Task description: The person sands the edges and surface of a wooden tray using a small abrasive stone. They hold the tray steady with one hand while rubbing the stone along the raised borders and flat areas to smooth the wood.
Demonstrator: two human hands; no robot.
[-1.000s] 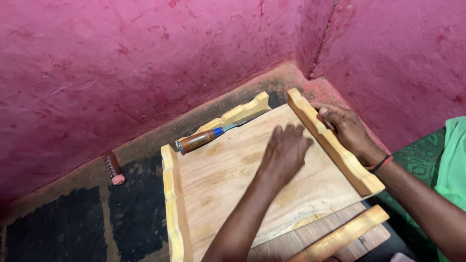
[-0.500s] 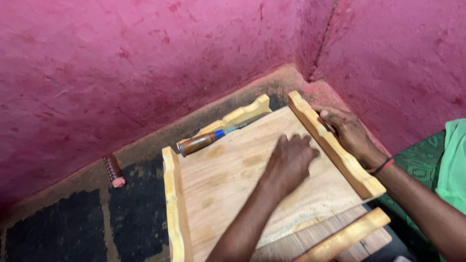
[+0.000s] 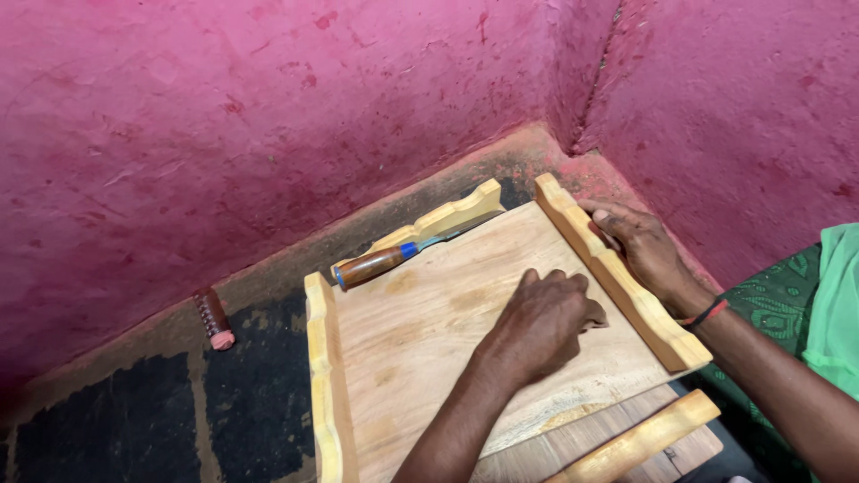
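The fingers of the left hand (image 3: 546,317) are curled shut, knuckles pressed on the wooden tray (image 3: 420,331) at centre frame; whether anything is held cannot be told. The right hand (image 3: 640,246) is laid loosely against the right rail (image 3: 617,277), which appears to be being seated; next, steady pressure seems needed. Since earlier, the left fingers have been closed from flat. A chisel (image 3: 385,261) lies at the upper edge.

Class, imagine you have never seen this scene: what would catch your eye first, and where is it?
The rough pink walls fill the top of the view. Below, in the corner, a pale wooden tray lies on the floor; the left hand presses on its board, and the right hand rests against its right rail. A wooden-handled chisel lies along the far edge.
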